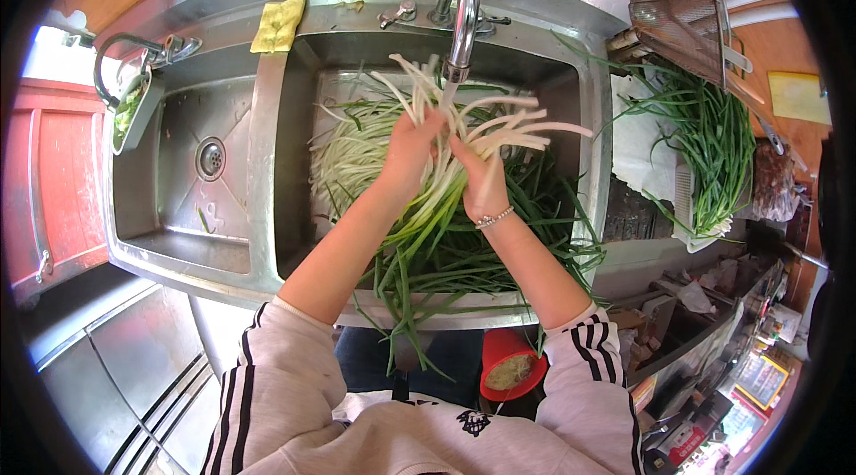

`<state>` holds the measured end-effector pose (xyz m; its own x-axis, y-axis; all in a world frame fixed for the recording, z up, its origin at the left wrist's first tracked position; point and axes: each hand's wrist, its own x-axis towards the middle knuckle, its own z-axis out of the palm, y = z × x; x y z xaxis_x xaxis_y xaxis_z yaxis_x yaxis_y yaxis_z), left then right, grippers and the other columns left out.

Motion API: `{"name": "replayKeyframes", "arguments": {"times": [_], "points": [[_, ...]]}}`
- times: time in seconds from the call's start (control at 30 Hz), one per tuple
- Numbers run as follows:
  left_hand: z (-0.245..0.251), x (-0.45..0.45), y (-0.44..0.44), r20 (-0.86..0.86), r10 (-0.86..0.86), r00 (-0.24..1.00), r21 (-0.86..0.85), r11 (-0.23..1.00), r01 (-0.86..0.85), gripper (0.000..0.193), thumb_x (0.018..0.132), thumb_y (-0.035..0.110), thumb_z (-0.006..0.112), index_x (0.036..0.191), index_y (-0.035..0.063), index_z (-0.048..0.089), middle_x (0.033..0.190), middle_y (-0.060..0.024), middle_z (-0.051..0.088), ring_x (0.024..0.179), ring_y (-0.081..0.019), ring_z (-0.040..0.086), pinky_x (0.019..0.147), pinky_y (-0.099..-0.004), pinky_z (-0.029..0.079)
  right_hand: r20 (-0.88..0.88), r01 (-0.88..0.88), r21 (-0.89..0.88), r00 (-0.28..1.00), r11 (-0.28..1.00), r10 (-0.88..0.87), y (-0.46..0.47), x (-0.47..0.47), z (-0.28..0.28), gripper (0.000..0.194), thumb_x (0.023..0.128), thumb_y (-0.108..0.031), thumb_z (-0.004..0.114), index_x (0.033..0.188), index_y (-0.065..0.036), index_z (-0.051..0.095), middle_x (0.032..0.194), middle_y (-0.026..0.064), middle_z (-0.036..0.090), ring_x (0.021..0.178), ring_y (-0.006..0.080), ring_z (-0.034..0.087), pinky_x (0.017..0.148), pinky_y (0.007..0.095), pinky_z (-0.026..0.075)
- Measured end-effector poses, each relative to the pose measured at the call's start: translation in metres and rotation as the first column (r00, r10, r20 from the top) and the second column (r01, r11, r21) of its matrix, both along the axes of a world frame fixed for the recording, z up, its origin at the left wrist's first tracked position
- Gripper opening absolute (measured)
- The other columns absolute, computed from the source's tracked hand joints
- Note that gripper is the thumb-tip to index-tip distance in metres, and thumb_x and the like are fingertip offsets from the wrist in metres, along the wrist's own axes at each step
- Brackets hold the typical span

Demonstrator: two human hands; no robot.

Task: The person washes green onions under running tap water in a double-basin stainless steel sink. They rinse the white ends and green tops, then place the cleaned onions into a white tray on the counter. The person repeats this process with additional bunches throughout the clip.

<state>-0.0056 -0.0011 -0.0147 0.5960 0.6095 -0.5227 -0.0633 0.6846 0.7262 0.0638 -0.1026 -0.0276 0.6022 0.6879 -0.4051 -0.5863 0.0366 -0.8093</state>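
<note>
My left hand (pixel 413 144) and my right hand (pixel 483 180) grip one bunch of green onions (pixel 438 187) beneath the chrome faucet (pixel 457 63), from which water runs onto the white stems. The stems fan out above and to the right of my hands. More green onions (pixel 348 160) fill the right basin, white ends to the left and green leaves (pixel 455 261) to the right. Some leaves hang over the sink's front edge. A beaded bracelet (pixel 495 217) is on my right wrist.
The left basin (pixel 200 107) holds a few scraps beside its drain. A yellow sponge (pixel 278 25) lies on the divider's back end. More green onions (pixel 719 154) fill a white basket (pixel 683 207) at the right, near a wire strainer (pixel 675 20). A red bucket (pixel 511 364) stands below the sink's front.
</note>
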Motion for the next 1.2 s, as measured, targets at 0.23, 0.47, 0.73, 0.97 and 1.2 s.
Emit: {"name": "replayKeyframes", "arguments": {"times": [0.23,0.47,0.73,0.97,1.2], "points": [[-0.002,0.001,0.008,0.084,-0.005,0.996,0.105,0.994,-0.004,0.011,0.096,0.019,0.045,0.096,0.0077,0.048,0.072,-0.0024,0.051,0.06,-0.0123,0.049,0.05,-0.0276,0.043,-0.071,-0.05,0.016,0.996,0.999,0.051,0.003,0.004,0.003,0.028,0.084,-0.011,0.064,0.109,0.001,0.057,0.102,0.0052,0.061,0.092,0.0128,0.056,0.086,0.0291,0.041],[0.004,-0.013,0.01,0.095,-0.03,0.995,-0.027,0.999,0.033,0.021,0.093,0.021,0.051,0.105,0.0049,0.054,0.069,0.0031,0.046,0.056,-0.0058,0.035,0.052,-0.0229,0.03,-0.008,-0.1,0.009,0.995,0.995,0.1,0.005,0.004,0.008,0.025,0.087,-0.017,0.061,0.107,-0.001,0.057,0.097,0.0057,0.061,0.087,0.0125,0.056,0.079,0.0277,0.043],[0.007,-0.001,-0.014,-0.058,0.036,0.998,0.125,0.992,-0.028,0.024,0.079,0.015,0.071,0.099,0.0037,0.063,0.072,0.0037,0.054,0.056,-0.0045,0.041,0.05,-0.0218,0.032,0.009,0.05,-0.048,0.999,0.998,-0.05,0.018,-0.006,0.016,0.034,0.085,-0.007,0.06,0.117,0.001,0.054,0.112,0.0078,0.059,0.103,0.0167,0.054,0.088,0.0305,0.04],[0.002,0.0,-0.001,-0.031,0.024,0.999,0.142,0.99,-0.02,0.014,0.081,0.014,0.069,0.086,0.0029,0.063,0.067,0.0017,0.055,0.055,-0.0051,0.042,0.049,-0.0218,0.032,0.032,0.026,-0.112,0.999,0.993,-0.023,0.011,0.0,0.004,0.031,0.08,-0.004,0.065,0.109,0.002,0.057,0.103,0.0065,0.061,0.097,0.0148,0.056,0.085,0.0294,0.042],[-0.007,0.001,0.002,-0.022,0.08,0.997,0.163,0.984,-0.075,0.018,0.084,0.02,0.067,0.079,0.0051,0.059,0.066,0.0037,0.052,0.058,-0.0052,0.044,0.053,-0.0213,0.034,-0.043,0.027,-0.126,0.999,0.992,-0.033,0.01,-0.002,-0.007,0.022,0.08,-0.008,0.068,0.098,0.001,0.061,0.088,0.0055,0.061,0.078,0.0137,0.057,0.069,0.0268,0.045]]}}
